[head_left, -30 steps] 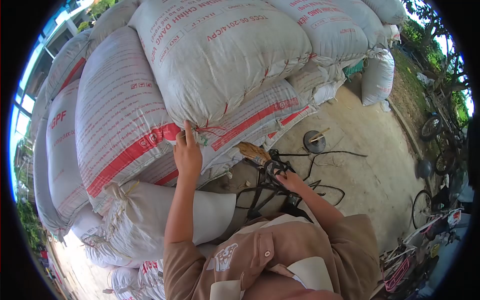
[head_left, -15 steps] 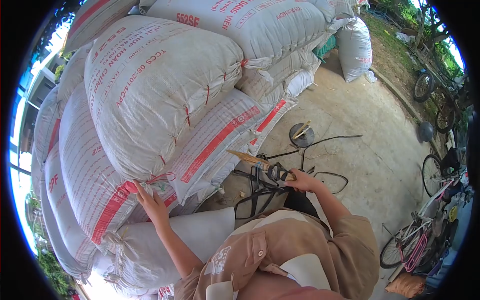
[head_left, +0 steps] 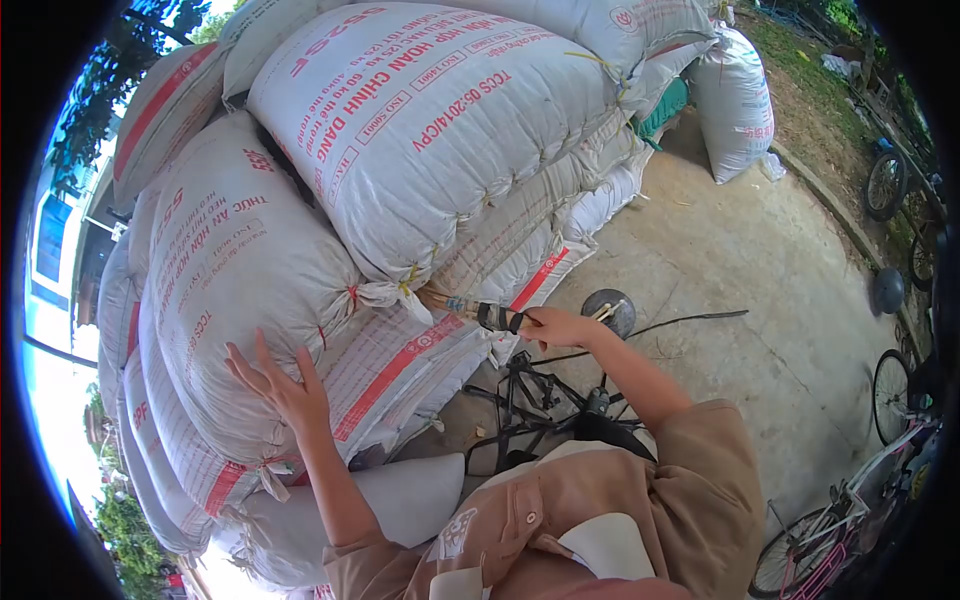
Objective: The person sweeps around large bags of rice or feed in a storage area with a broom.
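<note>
My left hand, fingers spread, is at the bulging front of a stuffed white sack with red print. That sack's end is gathered and tied with red string. My right hand is closed around a wooden stick wrapped with black bands. The stick's far end reaches to the tied corner of a larger printed sack higher in the stack. Below the stick lies another sack with a red stripe. A plain white sack rests low, behind my left forearm.
Black tangled straps or bars lie on the concrete in front of me. A round dark disc sits just beyond my right wrist. One white sack stands apart at the back. Bicycles and a dark ball are along the right.
My left hand has lifted off the tied sack end and opened. My right hand has raised the stick up and left to the sacks. The view has shifted.
</note>
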Demonstrator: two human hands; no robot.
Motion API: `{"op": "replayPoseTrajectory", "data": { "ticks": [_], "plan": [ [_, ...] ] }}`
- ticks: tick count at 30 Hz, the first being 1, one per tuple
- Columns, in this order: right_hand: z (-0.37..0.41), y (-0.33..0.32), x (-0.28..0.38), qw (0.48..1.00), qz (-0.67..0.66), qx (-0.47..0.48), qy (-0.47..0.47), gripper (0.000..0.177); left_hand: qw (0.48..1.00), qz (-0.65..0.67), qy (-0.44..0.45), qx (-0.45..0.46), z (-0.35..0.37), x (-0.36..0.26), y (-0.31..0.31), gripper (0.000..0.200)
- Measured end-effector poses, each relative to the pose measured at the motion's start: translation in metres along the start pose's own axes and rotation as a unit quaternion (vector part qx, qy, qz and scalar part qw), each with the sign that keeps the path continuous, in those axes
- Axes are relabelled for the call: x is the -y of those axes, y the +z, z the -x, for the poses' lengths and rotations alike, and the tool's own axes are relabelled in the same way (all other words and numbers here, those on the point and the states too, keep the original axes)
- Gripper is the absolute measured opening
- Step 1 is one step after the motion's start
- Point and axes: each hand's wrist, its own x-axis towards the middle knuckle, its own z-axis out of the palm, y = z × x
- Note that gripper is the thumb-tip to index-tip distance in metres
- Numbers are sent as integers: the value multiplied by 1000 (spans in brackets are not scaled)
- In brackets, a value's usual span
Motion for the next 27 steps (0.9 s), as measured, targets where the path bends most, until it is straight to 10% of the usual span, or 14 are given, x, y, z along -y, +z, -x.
{"op": "replayPoseTrajectory", "data": {
  "ticks": [10,13,20,27],
  "plan": [
    [21,-102,-131,928,-293,-221,71,35,986,-156,1,55,-46,-46,44,47],
    [30,-105,-153,901,-165,-362,174,36,978,-206,18,20,-45,-48,54,45],
    [45,-38,-66,969,-185,-165,2,45,970,-232,27,-63,-44,-47,64,41],
    [3,-85,-155,942,-188,-265,88,45,966,-243,41,-84,-44,-45,67,41]
  ]
}}
